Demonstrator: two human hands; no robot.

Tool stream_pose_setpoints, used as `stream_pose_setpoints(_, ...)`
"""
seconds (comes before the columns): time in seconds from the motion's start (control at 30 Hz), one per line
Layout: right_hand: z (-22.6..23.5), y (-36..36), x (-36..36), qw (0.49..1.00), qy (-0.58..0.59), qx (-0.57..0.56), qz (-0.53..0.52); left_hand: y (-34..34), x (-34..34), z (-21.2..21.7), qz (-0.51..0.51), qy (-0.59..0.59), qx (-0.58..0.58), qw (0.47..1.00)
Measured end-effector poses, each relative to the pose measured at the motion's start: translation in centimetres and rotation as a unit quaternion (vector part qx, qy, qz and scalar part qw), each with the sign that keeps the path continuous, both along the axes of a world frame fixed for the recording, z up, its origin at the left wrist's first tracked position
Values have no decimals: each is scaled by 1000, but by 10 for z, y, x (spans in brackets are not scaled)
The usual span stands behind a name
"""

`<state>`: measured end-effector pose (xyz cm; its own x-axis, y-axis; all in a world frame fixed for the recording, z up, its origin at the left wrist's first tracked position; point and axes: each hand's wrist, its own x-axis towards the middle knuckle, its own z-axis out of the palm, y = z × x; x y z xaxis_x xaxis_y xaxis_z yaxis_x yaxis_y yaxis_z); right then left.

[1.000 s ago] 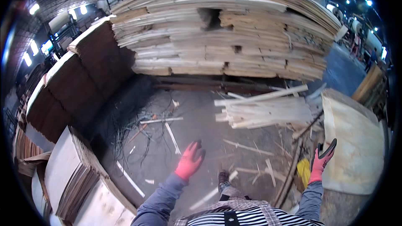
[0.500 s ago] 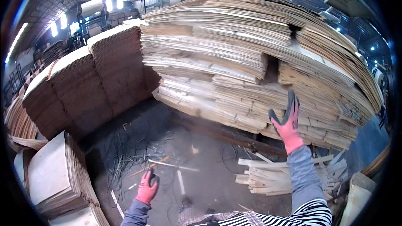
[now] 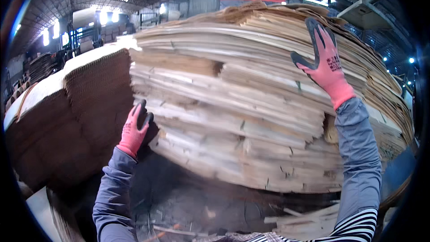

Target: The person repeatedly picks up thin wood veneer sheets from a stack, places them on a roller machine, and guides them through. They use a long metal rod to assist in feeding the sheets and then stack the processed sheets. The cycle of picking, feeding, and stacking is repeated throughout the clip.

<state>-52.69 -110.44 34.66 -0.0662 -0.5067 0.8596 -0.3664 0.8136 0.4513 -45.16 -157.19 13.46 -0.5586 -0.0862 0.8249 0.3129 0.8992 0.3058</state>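
Against the veneer stack (image 3: pixel 251 121), I'm spreading my right hand (image 3: pixel 326 65) wide, left hand (image 3: pixel 134 130) cupping its end; gripping evenly would help.

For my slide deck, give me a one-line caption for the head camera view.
Two red-gloved hands, left low, right high, reach to a tall stack of thin wood sheets.

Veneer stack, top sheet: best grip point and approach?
Probably the top sheet's near edge, from the front. The veneer stack shows ragged, overhanging edges there; the right hand is already high, the left hand by the lower left corner.
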Motion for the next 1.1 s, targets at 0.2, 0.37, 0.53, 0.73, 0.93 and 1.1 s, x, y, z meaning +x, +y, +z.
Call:
stream_pose_setpoints(0.2,66,-103,-155,987,-21,-31,-158,-44,-168,126,-41,74,-53,995)
stream_pose_setpoints(0.37,116,-179,-253,976,-50,-59,-204,-87,-283,222,1,109,-108,988)
stream_pose_setpoints(0.53,168,-220,-333,895,-198,-45,-397,-130,-426,298,66,-59,-174,981)
stream_pose_setpoints(0.73,198,-213,-394,812,-359,-8,-460,-148,-513,328,97,-309,-270,907)
stream_pose_setpoints(0.93,174,-243,-382,857,-178,59,-481,-173,-562,334,15,-227,-376,898)
stream_pose_setpoints(1.1,170,-245,-382,853,-230,-17,-468,-191,-557,313,-84,-138,-364,917)
